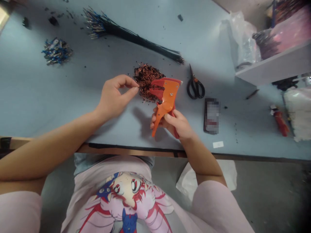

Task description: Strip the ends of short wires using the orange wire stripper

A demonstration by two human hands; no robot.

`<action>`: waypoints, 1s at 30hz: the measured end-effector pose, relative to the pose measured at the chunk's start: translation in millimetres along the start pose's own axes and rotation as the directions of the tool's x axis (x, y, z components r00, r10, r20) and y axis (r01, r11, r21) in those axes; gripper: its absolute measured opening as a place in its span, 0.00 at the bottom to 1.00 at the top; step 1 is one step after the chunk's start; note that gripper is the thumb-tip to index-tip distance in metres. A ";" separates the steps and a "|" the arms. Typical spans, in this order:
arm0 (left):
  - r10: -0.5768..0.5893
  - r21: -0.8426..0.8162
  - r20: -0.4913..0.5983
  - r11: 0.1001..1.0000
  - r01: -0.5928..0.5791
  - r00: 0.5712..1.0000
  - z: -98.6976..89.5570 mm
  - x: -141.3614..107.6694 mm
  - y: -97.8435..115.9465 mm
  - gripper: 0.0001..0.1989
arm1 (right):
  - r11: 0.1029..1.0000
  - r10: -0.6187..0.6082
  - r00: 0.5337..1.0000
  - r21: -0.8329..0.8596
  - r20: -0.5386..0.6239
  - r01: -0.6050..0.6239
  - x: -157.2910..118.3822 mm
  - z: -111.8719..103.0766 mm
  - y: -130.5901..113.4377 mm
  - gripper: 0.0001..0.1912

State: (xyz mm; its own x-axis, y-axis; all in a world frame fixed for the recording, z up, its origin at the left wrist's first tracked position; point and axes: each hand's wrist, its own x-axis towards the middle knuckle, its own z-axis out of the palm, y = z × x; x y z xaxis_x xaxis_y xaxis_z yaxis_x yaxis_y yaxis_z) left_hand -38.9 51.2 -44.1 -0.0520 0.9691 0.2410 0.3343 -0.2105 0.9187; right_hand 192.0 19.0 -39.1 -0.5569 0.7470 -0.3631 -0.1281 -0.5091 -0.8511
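Note:
My right hand (176,123) is wrapped round the handles of an orange and red wire stripper (168,94), whose jaws face left. Thumb and forefinger of my left hand (118,94) are pinched together just left of those jaws. Something thin and dark shows at the fingertips, too small to make out. Beneath and behind the jaws lies a heap of short copper-coloured and black scraps (147,72). Farther back, a bundle of long black wires (138,40) lies across the table, with blue and metallic ends at its left.
A pile of short blue and silver pieces (57,51) sits at the left. Right of the stripper are black-handled scissors (195,87), a dark phone-shaped object (211,116) and a white label (218,144). A shelf (274,64) with plastic bags and a red-handled tool (280,122) stand farther right.

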 end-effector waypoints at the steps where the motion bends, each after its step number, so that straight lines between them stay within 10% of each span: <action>1: 0.004 0.016 0.012 1.000 -0.004 1.000 0.1 -0.3 0.1 0.01 | 1.000 0.006 1.000 0.001 0.001 -0.006 -0.1 0.0 0.3 0.23; 30: 0.015 0.113 0.107 0.993 -0.027 0.994 0.3 -3.5 6.2 0.05 | 0.994 -0.018 1.000 -0.109 -0.004 0.018 -1.4 8.5 -2.1 0.15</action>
State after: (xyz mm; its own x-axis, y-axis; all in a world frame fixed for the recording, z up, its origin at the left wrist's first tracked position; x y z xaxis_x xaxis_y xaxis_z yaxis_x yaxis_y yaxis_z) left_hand -36.4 46.5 -39.3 0.0539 0.9740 0.2200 0.4401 -0.2209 0.8703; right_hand 186.1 15.4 -33.6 -0.5513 0.7579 -0.3489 -0.0477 -0.4461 -0.8937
